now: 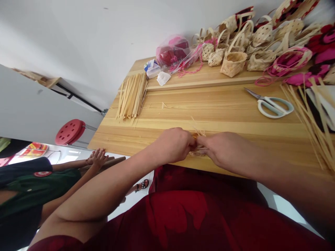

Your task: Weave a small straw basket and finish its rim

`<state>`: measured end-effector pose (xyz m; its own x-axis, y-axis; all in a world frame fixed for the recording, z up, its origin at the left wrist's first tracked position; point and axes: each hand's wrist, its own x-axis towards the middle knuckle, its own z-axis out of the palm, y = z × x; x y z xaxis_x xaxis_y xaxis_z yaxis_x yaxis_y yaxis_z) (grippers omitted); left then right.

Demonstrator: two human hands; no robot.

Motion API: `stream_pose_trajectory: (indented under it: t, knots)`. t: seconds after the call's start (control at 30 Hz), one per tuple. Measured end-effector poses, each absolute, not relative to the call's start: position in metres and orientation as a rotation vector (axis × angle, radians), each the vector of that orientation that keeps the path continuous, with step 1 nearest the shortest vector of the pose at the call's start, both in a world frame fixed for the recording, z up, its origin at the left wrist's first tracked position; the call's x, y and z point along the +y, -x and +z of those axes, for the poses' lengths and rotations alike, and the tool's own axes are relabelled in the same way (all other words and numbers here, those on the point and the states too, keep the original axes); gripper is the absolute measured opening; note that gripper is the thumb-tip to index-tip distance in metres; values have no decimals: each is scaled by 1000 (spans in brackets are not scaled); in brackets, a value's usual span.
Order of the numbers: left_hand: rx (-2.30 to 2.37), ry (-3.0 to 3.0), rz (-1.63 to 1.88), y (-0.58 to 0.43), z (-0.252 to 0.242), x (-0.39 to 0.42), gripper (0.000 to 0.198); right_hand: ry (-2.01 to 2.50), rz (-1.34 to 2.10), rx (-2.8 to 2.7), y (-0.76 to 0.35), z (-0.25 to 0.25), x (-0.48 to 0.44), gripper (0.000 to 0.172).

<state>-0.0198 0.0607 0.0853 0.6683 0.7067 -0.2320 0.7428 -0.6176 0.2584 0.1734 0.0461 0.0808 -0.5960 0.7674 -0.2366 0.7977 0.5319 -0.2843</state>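
— Dark red clothing lies closest to the camera, just behind your fingers; what do they hold?
— Thin pale strips, between my hands above the tabletop's near edge. My left hand and right hand both pinch them, fingertips almost meeting.
— How are you posed?
— Both forearms angle inward; left knuckles up, right thumb pointing toward the left hand.
— And around you?
— Right of my fingers and farther off, scissors; left and farther off, a strip bundle; well beyond, woven baskets.
— Any lettering?
— A blue-and-white packet beyond my left fingers, and a round patch on another person's clothing, far left: both too small to read.
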Motion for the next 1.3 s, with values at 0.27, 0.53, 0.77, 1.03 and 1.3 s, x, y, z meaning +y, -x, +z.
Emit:
stream_pose_trajectory:
  t: [0.27, 0.53, 0.77, 1.03, 1.3]
  knots:
    - [1187, -2525, -368, 9, 94, 75, 32, -1329, -586, 2661, -178, 83, 47, 30]
    - [1146, -2268, -357, 10, 92, 79, 33, -1323, -619, 2727, -183, 72, 45, 21]
    - [1002, -2526, -494, 3, 93, 88, 30, -1295, -753, 2816, -188, 65, 50, 20]
    - [1073, -2651, -496, -7, 95, 75, 19, -1365, -894, 2818, -195, 57, 48, 16]
    - [982, -2507, -561, -6, 100, 83, 28, -1404, -1022, 2789, -194, 61, 47, 15]
